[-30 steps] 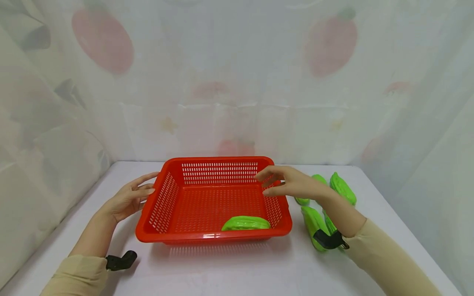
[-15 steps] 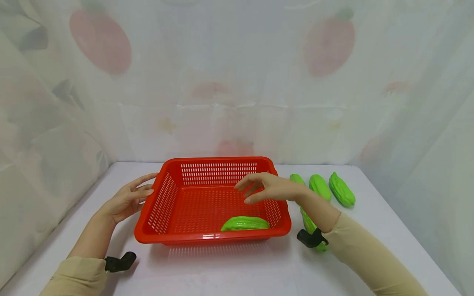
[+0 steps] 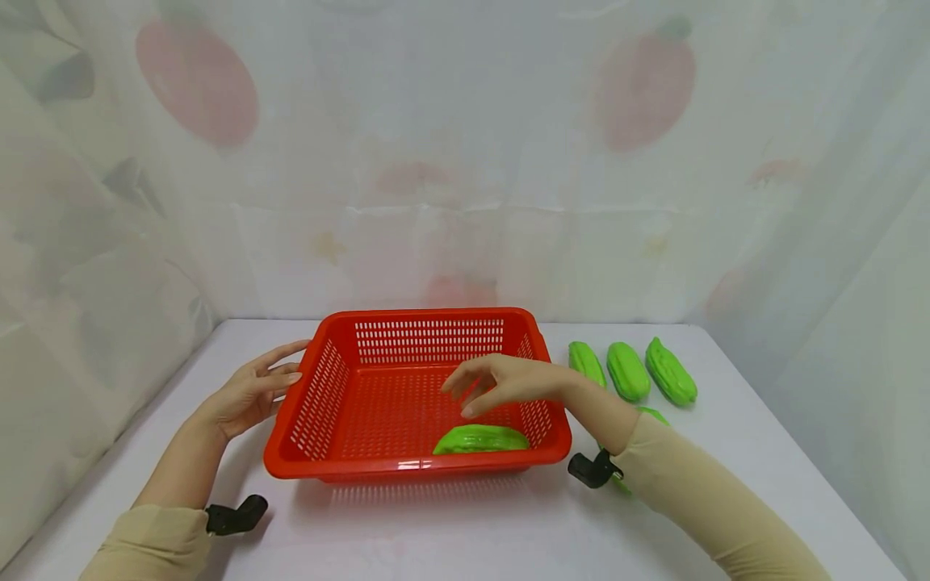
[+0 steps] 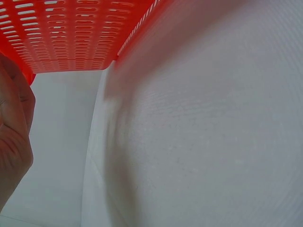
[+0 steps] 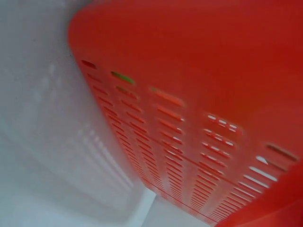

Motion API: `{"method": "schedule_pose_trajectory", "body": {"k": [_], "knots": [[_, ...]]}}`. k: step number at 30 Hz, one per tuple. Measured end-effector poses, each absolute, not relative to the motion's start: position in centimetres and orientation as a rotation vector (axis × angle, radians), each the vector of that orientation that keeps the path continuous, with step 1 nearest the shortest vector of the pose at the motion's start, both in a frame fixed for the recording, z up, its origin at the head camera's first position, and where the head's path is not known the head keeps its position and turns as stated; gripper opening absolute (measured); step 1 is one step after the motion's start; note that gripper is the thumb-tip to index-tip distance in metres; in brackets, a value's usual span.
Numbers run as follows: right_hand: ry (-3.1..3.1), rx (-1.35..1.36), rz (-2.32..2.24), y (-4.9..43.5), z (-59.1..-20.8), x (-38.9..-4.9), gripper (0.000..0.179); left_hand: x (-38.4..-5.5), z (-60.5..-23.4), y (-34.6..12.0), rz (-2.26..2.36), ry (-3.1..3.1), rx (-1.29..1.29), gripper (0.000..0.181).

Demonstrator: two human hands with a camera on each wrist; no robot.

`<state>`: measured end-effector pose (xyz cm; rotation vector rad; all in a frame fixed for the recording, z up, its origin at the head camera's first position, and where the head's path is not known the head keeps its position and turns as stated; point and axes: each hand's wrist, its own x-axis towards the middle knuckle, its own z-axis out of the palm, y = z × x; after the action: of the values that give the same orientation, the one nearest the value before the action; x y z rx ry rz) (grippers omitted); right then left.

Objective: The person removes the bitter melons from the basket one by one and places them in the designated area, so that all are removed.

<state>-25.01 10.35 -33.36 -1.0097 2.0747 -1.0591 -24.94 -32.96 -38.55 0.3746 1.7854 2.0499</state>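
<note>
A red plastic basket with slotted walls stands mid-table in the head view. One bright green bitter melon lies inside, by the front right. My left hand touches the basket's left rim with loosely extended fingers; the left wrist view has this hand beside the slotted wall. Over the basket's right half, above the melon, hovers my right hand, fingers loosely bent and holding nothing. From the right wrist, the basket's outer wall fills most of the view, and that hand is out of sight.
Right of the basket lie several more bitter melons, among them a narrow one, a rounded one and a bumpy one. My right forearm partly covers others nearer. White curtains enclose the white table.
My right hand has moved left and down, from the basket's right rim to over its inside. The left hand has stayed at the left rim.
</note>
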Motion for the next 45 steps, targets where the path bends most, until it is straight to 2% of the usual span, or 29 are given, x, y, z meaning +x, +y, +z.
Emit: {"method": "schedule_pose_trajectory", "body": {"k": [14, 29, 45], "knots": [[2.019, -0.977, -0.981, 9.7, -35.6, -25.5, 0.047, -24.9, -38.4, -32.9, 2.051, 1.788, 0.365, 0.048], [2.029, -0.937, -0.888, 9.4, -35.8, -25.2, 0.056, -24.6, -38.2, -32.8, 2.069, 1.769, 0.382, 0.046], [2.061, -0.957, -0.749, 9.4, -36.2, -25.3, 0.053, -24.6, -38.3, -32.7, 2.076, 1.767, 0.366, 0.046]]}}
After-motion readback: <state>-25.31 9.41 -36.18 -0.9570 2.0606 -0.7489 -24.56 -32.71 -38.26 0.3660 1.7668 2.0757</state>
